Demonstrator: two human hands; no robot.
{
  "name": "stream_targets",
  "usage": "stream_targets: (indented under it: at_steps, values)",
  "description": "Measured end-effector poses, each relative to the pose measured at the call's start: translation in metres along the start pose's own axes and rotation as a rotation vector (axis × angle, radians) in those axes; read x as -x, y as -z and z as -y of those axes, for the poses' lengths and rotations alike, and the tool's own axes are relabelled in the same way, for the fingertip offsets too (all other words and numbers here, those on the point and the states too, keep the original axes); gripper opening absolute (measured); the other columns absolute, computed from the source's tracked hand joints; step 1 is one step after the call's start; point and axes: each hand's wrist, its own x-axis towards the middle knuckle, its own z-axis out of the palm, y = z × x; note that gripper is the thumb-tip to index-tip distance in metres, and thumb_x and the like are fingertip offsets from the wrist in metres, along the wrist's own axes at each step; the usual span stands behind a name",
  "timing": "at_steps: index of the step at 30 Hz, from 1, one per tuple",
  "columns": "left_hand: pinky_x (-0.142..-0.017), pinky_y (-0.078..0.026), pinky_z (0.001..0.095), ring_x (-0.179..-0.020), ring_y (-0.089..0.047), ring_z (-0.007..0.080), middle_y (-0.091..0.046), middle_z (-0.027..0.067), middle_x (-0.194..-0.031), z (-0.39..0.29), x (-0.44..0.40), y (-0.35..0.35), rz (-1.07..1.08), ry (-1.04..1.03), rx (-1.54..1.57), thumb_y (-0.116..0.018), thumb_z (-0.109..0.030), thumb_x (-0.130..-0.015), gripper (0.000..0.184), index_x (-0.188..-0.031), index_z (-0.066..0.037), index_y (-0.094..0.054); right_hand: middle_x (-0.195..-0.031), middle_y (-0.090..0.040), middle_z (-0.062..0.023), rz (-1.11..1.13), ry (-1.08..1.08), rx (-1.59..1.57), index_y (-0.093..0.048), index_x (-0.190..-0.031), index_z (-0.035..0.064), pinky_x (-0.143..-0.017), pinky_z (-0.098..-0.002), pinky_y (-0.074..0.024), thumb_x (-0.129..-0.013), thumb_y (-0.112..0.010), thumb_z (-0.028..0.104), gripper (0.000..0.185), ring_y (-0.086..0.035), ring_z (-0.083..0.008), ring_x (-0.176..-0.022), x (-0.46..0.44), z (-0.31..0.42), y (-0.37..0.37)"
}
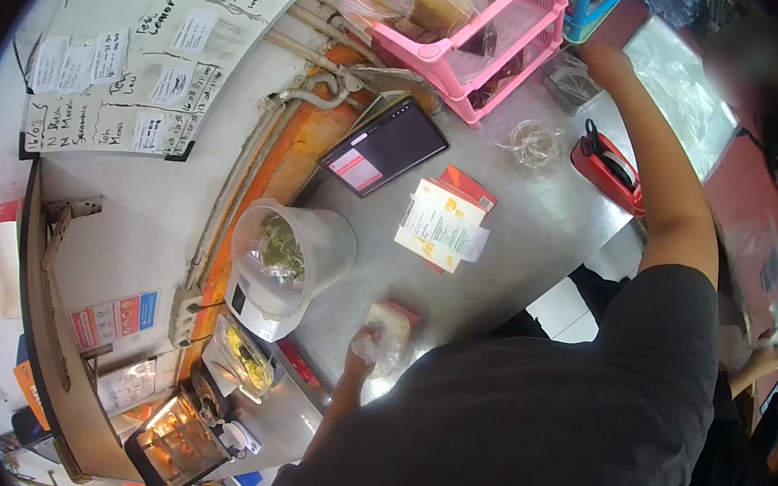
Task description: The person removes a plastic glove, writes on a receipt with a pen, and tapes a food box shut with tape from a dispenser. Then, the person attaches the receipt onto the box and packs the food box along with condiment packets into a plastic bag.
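My left hand (361, 353) is closed on the gathered end of a clear plastic bag (386, 341), which has a boxy item with some red on it inside. The bag rests on the steel table near my body. My right arm stretches far across the table. At its end my right hand (609, 69) is beside a clear plastic container (573, 81) and just below a blue basket (599, 10). The fingers of this hand are too small and partly hidden, so its grip does not show.
A red tape dispenser (610, 169), a tablet (385, 146), papers with a receipt (442, 225) and a pink rack (482, 51) are on the table. Left of the bag, a clear tub of leaves (328, 246) sits on a white scale (256, 310). Other people's hands (775, 365) show at far right.
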Motion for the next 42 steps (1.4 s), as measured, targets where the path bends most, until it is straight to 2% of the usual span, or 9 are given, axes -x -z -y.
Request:
stream_targets:
  at_steps: [6, 8, 11, 13, 23, 26, 29, 35, 42]
  values:
    - [-0.076, -0.050, 0.0384, -0.082, -0.064, 0.0258, -0.066, 0.0124, -0.087, 0.036, -0.003, -0.001, -0.023, -0.125, -0.111, -0.057, -0.025, -0.105, 0.024, -0.099, -0.002, -0.062, -0.097, -0.074, -0.0164, -0.318, 0.105, 0.070, -0.073, -0.100, 0.0078, -0.077, -0.0487, -0.0595, -0.084, -0.065, 0.014, 0.019, -0.073, -0.0370, -0.094, -0.001, 0.019, -0.038]
    - [-0.076, -0.051, 0.0376, -0.084, -0.066, 0.0235, -0.067, 0.0124, -0.089, 0.041, -0.002, -0.002, -0.059, -0.249, -0.200, -0.057, -0.024, -0.104, 0.022, -0.099, -0.002, -0.062, -0.097, -0.076, -0.0156, 0.083, 0.123, -0.065, -0.077, -0.093, 0.0083, -0.079, -0.0473, -0.0599, -0.083, -0.065, 0.013, 0.016, -0.074, -0.0350, -0.094, -0.013, 0.021, -0.050]
    - [-0.076, -0.051, 0.0372, -0.085, -0.066, 0.0231, -0.068, 0.0127, -0.090, 0.017, -0.002, 0.001, -0.033, -0.088, -0.177, -0.057, -0.023, -0.104, 0.021, -0.099, -0.003, -0.062, -0.113, -0.076, -0.0152, 0.389, 0.020, 0.046, -0.078, -0.103, 0.0064, -0.085, -0.0446, -0.0605, -0.084, -0.069, 0.015, 0.023, -0.074, -0.0322, -0.106, -0.010, 0.036, -0.038]
    - [-0.076, -0.050, 0.0413, -0.083, -0.065, 0.0315, -0.064, 0.0158, -0.085, 0.010, -0.002, 0.002, -0.024, -0.090, -0.140, -0.057, -0.021, -0.103, 0.019, -0.097, -0.003, -0.061, -0.115, -0.076, -0.0155, 0.352, 0.032, 0.065, -0.078, -0.106, 0.0050, -0.087, -0.0447, -0.0604, -0.084, -0.070, 0.014, 0.025, -0.073, -0.0326, -0.107, -0.016, 0.038, -0.048]
    - [-0.090, -0.053, 0.0372, -0.102, -0.069, 0.0296, -0.072, 0.0173, -0.108, 0.034, -0.007, 0.001, 0.015, -0.074, -0.160, -0.056, -0.025, -0.104, 0.029, -0.116, -0.001, -0.066, -0.123, -0.073, -0.0167, 0.317, 0.010, 0.054, -0.076, -0.115, 0.0049, -0.088, -0.0464, -0.0599, -0.089, -0.068, 0.011, 0.028, -0.071, -0.0325, -0.114, -0.024, 0.043, -0.046]
    - [-0.090, -0.053, 0.0381, -0.102, -0.069, 0.0313, -0.072, 0.0172, -0.108, 0.021, -0.006, 0.001, 0.014, 0.115, -0.116, -0.056, -0.024, -0.104, 0.027, -0.115, 0.000, -0.065, -0.120, -0.074, -0.0159, 0.272, -0.039, 0.021, -0.076, -0.113, 0.0049, -0.088, -0.0454, -0.0601, -0.086, -0.071, 0.010, 0.028, -0.073, -0.0318, -0.109, -0.024, 0.042, -0.043]
    - [-0.089, -0.053, 0.0389, -0.101, -0.069, 0.0320, -0.072, 0.0173, -0.107, 0.036, -0.007, 0.001, -0.013, -0.184, -0.192, -0.057, -0.024, -0.104, 0.027, -0.114, 0.000, -0.065, -0.115, -0.075, -0.0159, 0.292, -0.001, 0.048, -0.077, -0.107, 0.0041, -0.087, -0.0434, -0.0604, -0.079, -0.076, 0.011, 0.029, -0.073, -0.0316, -0.107, -0.022, 0.037, -0.052]
    - [-0.089, -0.052, 0.0404, -0.105, -0.068, 0.0323, -0.070, 0.0176, -0.111, 0.016, -0.008, 0.004, 0.084, 0.122, -0.056, -0.059, -0.019, -0.102, 0.023, -0.116, -0.001, -0.065, -0.113, -0.075, -0.0184, 0.284, 0.025, 0.039, -0.076, -0.102, 0.0022, -0.089, -0.0431, -0.0597, -0.075, -0.077, 0.013, 0.029, -0.073, -0.0322, -0.107, -0.014, 0.038, -0.035]
    - [-0.084, -0.052, 0.0401, -0.098, -0.068, 0.0307, -0.069, 0.0162, -0.105, 0.048, -0.005, 0.003, 0.024, -0.124, -0.231, -0.062, -0.017, -0.099, 0.021, -0.112, -0.001, -0.065, -0.116, -0.074, -0.0177, 0.157, -0.058, -0.049, -0.076, -0.106, 0.0025, -0.080, -0.0445, -0.0603, -0.081, -0.068, 0.007, 0.027, -0.074, -0.0295, -0.104, -0.026, 0.015, -0.007]
